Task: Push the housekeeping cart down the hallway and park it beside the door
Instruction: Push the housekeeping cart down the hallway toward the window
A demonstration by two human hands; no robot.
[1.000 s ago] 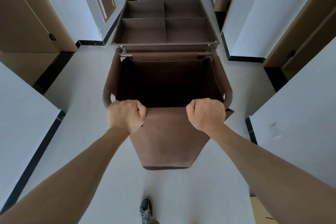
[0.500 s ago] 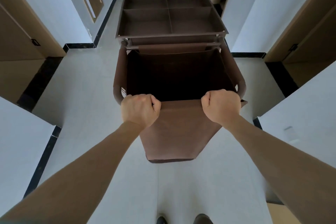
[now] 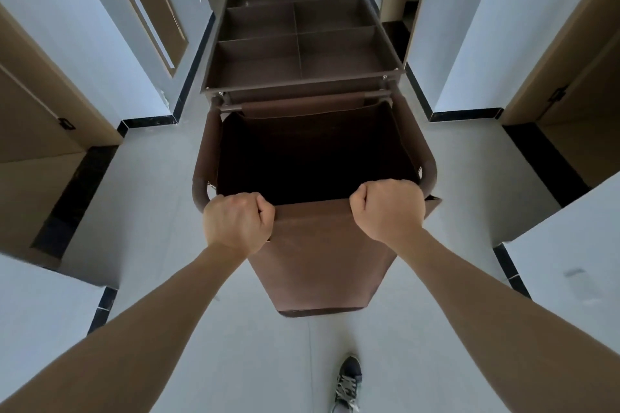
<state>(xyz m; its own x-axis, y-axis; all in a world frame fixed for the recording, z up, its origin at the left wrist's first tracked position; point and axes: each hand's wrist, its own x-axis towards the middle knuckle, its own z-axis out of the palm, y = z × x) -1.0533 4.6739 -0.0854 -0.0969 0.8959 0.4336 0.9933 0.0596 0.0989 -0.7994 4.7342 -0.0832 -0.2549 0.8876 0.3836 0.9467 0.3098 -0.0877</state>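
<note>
While fisted, both hands (image 3: 312, 214) grip the cart's handle (image 3: 310, 208).

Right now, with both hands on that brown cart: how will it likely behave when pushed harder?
The cart probably rolls lightly: its tray compartments and the fabric bag look empty. The bag likely sags and flexes; it is cloth. Long and narrow, it may swing wide when steered by the left hand and right hand.

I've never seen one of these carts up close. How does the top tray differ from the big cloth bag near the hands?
The tray is shallow and rigid, split by dividers into compartments; the bag is one deep, undivided fabric pocket. The tray sits farther from the person; the bag hangs at the near end, where the left hand and right hand grip its rim. Both are brown and look empty.
</note>
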